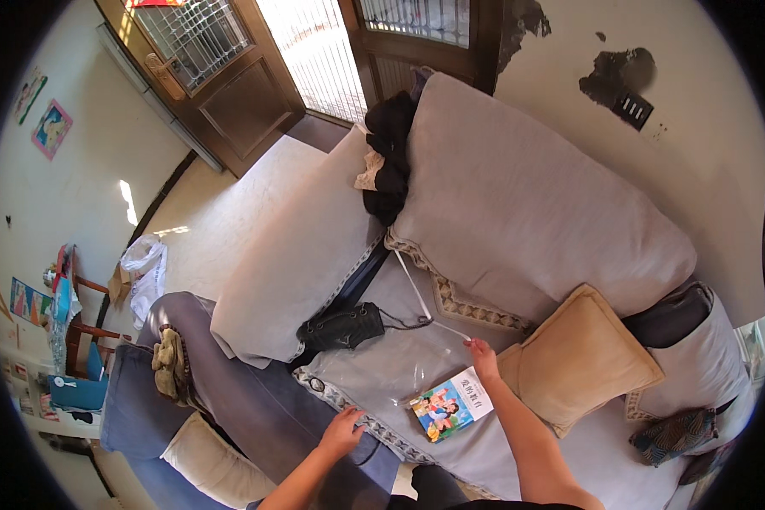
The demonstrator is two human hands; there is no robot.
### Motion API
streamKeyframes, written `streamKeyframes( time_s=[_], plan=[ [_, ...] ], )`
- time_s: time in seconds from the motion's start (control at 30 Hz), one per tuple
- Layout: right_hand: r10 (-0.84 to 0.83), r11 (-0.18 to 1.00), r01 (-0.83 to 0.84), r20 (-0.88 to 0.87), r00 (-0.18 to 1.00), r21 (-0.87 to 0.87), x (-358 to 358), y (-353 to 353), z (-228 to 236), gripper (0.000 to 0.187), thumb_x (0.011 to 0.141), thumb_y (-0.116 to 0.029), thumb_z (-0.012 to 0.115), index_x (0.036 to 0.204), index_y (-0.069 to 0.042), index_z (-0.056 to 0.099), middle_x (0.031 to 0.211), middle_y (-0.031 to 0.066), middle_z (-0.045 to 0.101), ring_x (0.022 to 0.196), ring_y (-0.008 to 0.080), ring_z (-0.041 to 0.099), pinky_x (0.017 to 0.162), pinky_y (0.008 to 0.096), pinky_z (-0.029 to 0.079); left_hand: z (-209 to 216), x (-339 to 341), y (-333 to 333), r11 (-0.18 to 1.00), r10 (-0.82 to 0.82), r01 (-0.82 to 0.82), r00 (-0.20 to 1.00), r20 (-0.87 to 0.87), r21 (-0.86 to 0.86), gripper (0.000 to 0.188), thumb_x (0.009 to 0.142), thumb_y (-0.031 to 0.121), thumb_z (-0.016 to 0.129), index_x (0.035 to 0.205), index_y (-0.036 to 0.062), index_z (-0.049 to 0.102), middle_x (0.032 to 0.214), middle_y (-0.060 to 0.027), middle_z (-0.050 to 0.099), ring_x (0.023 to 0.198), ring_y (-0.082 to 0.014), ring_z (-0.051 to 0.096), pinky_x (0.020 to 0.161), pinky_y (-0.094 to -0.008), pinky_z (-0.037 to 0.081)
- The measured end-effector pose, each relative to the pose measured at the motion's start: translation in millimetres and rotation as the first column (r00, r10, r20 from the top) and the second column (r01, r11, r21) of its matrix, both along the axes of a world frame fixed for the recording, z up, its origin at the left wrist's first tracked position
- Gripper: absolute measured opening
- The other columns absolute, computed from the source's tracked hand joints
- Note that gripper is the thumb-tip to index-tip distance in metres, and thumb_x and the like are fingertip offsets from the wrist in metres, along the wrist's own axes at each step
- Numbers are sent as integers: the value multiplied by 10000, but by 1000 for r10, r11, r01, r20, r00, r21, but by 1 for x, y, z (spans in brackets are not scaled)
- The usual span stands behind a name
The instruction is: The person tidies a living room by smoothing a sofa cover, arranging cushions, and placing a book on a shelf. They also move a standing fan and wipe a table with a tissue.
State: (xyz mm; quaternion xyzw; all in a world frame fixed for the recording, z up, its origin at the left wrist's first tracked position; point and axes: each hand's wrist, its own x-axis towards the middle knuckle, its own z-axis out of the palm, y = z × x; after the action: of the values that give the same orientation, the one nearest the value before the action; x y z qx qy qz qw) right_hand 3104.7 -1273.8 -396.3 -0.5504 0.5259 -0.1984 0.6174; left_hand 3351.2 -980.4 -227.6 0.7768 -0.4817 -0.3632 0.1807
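Observation:
My right hand (484,359) is above the sofa seat, its fingers pinched on the end of a thin white strap (413,285). The strap runs up toward the gap between the sofa's back and arm covers. Just below that hand lies a picture book (450,408) with a colourful cover of cartoon children and a white band. My left hand (342,433) hovers by the seat's patterned front edge, fingers loosely curled and a little apart, with nothing visible in them. A black handbag (342,328) rests on the seat beyond it. Shiny, clear plastic (416,374) shows faintly between my hands.
A tan cushion (580,359) leans at the right, with a dark patterned pouch (676,435) past it. Black clothing (388,157) drapes over the sofa corner. At left are a blue-grey seat (229,374), a camouflage cloth (172,365) and a white plastic bag (147,272). A brown door (229,110) stands ajar.

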Motion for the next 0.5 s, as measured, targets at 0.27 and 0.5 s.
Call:
streamKeyframes(
  time_s=[0.27, 0.5],
  plan=[
    [351, 937, -313, 435, 829, -158, 18, 17, 345, 242, 924, -190, 519, 949, -15, 684, 1096, 51, 545, 1064, 158, 476, 955, 277, 321, 62, -28, -73, 954, 52, -66, 997, -56, -291, 692, 783, 169, 674, 1352, -5, 322, 1334, -213, 413, 1156, -340, 482, 945, -370, 422],
    [462, 863, -498, 541, 703, -90, 3, 50, 439, 242, 912, -146, 528, 996, 36, 662, 1158, 85, 517, 1055, 161, 506, 909, 285, 402, 177, -51, -166, 730, 152, -262, 963, -224, -631, 741, 770, 175, 695, 1370, 17, 289, 1371, -227, 351, 1250, -367, 380, 1019, -377, 354]
  ],
)
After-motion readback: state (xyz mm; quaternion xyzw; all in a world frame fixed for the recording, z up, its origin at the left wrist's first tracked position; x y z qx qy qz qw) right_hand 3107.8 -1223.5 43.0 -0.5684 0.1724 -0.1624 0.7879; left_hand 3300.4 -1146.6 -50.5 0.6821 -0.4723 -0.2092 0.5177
